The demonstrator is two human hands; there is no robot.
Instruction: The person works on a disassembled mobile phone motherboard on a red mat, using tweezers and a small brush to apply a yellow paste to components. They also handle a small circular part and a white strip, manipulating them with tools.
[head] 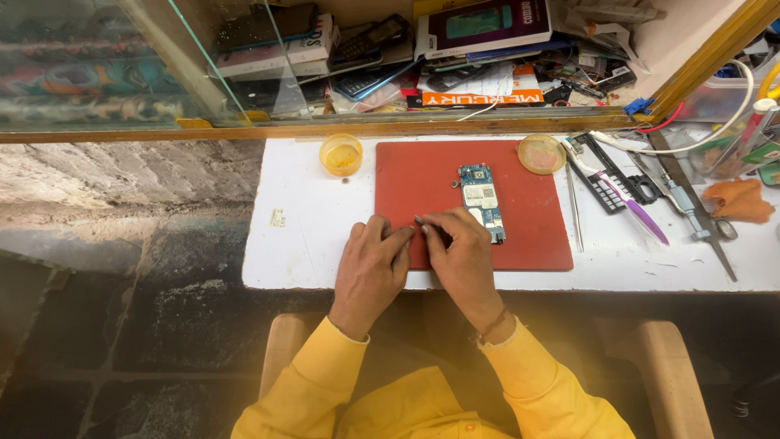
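Nearest us are our two yellow sleeves (422, 398), and above them our two hands, meeting over the near edge of the red mat (422, 175). The left hand (371, 272) lies curled, its index fingertip stretched right to touch the right hand's fingertips; the right hand (463, 260) has its fingers pinched shut around a small dark piece (418, 219) — too small for us to tell what it is, and mostly hidden by the fingertips.

Just right of the right hand lies one blue circuit board (481, 202), lengthwise on the mat, its near end touching our knuckles. We count two small round dishes: a yellow cup (340, 154) left of the mat's far corner, and a shallow lid (541, 154) on its far right corner. One small sticker (278, 217) lies alone on the white table (317, 236).

Right of the mat come one thin metal rod (574, 207), one purple-handled tool (638, 213), one black keypad frame (608, 179) and a heavier metal tool (691, 213); an orange cloth (739, 201) is cut off near the frame edge. The far shelf behind glass is a jumble we cannot sort out.

Open room lies on the table's left part and the mat's middle — the right side is crowded.
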